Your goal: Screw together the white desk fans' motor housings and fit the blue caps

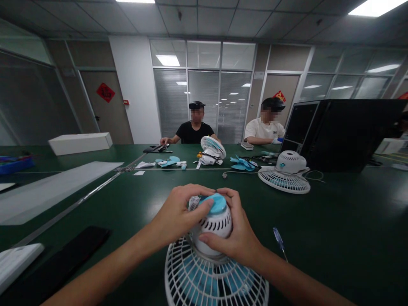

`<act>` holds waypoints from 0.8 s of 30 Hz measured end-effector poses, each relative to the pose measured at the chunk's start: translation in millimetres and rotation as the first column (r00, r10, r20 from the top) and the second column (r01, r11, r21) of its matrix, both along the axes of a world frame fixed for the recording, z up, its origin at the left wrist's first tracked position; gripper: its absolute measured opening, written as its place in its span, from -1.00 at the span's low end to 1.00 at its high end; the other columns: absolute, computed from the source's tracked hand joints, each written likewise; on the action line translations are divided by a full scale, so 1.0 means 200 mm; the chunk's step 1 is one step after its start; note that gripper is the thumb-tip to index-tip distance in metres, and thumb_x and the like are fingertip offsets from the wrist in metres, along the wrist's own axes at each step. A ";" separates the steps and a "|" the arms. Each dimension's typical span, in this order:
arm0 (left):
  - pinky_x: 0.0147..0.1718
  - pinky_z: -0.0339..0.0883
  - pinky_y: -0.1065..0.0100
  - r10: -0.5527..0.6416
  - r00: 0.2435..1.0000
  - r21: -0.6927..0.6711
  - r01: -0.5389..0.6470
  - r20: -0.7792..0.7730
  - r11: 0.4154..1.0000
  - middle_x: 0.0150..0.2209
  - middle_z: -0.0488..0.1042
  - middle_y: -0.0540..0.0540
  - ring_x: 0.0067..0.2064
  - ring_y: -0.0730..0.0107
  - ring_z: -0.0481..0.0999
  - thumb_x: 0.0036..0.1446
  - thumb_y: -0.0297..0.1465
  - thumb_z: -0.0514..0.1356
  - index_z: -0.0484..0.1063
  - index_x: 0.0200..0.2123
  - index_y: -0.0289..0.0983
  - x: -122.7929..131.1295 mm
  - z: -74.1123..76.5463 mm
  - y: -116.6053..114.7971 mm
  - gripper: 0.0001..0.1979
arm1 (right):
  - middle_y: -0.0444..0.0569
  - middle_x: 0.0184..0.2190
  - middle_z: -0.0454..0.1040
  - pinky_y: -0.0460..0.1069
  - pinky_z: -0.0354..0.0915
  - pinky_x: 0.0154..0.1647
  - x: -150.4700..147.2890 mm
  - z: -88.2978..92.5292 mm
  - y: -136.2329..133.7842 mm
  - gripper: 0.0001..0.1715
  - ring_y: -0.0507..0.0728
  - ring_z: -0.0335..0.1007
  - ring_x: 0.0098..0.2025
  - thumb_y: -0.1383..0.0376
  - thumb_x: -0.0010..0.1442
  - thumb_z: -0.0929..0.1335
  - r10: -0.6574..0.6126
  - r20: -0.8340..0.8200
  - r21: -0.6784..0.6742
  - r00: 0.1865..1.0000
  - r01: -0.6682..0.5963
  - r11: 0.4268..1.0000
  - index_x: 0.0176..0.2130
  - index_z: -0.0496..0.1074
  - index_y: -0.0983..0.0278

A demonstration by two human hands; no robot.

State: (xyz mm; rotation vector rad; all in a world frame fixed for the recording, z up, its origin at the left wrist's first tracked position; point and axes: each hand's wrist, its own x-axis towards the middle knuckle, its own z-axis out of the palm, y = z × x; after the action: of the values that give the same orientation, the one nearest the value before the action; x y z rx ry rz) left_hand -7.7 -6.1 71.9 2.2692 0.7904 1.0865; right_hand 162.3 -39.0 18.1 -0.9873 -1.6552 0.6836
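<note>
A white fan (pixel 216 280) with blue blades lies grille-down at the near edge of the green table, its white motor housing (pixel 219 225) pointing up. On top of the housing sits a round light-blue cap (pixel 218 204). My left hand (pixel 181 210) grips the cap, thumb on its top and fingers round the far side. Wrapped round the housing's right side is my right hand (pixel 237 231), its thumb across the front. The far fingertips of both hands are partly hidden behind the cap.
A screwdriver (pixel 279 239) lies right of the fan. Farther right stand a second fan (pixel 287 180) and a big black box (pixel 344 136). Across the table are a third fan (pixel 213 148), blue blades (pixel 242 163) and two people. A black case (pixel 70 255) lies at near left.
</note>
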 end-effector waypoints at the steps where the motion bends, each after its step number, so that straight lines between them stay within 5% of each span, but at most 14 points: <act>1: -0.07 0.43 0.20 0.003 1.000 -0.005 -0.003 -0.014 1.000 -0.14 0.64 -0.10 -0.11 0.20 0.59 0.19 -0.34 0.19 0.61 -0.21 -0.18 0.00 0.01 0.00 -0.81 | 0.08 0.03 0.36 0.24 0.30 0.09 0.00 0.00 0.00 -0.04 0.32 0.36 0.09 0.09 -0.20 0.56 -0.007 0.012 -0.010 1.000 0.007 1.000 0.07 0.07 0.13; 12: -0.23 0.50 0.30 -0.022 0.974 -0.026 0.017 -0.224 1.000 -0.17 0.67 -0.06 -0.20 0.20 0.65 0.18 -0.28 0.25 0.64 -0.16 -0.11 -0.02 0.16 -0.01 -0.80 | 0.13 0.09 0.30 0.31 0.24 0.12 0.01 -0.04 0.01 0.03 0.36 0.33 0.12 0.06 -0.21 0.55 0.020 -0.028 -0.007 0.999 -0.020 1.000 0.11 0.03 0.12; 24: -0.12 0.52 0.29 0.092 0.959 0.106 -0.065 -0.268 0.992 -0.17 0.67 -0.03 -0.15 0.25 0.65 0.23 -0.27 0.20 0.63 -0.15 -0.12 0.02 0.13 -0.07 -0.78 | 0.09 0.02 0.38 0.25 0.35 0.03 0.02 -0.05 0.00 0.03 0.31 0.41 0.04 0.05 -0.24 0.58 0.064 -0.078 0.027 0.995 -0.062 0.998 0.07 0.05 0.13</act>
State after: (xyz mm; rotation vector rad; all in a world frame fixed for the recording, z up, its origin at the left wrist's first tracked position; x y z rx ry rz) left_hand -3.4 -20.8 97.0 2.5244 0.9626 0.8716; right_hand 166.8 -38.3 7.8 -0.8829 -1.6272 0.7342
